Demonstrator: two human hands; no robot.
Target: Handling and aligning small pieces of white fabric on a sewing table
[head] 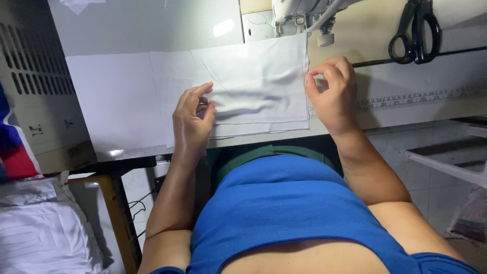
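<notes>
No screens or signs show in this view. On the table [385,81], a printed measuring scale [406,99] runs as a thin band of dark ticks and small figures along the pale surface at the right, slanting slightly upward toward the right edge. On the grey slotted panel [35,81] at the left, two small dark printed marks [36,130] sit below the rows of vent slots, one lower left and one a little higher to its right. At the far lower right, a soft, crumpled plastic package [472,218] with dull pinkish and greenish contents lies on the floor, only partly in view
</notes>
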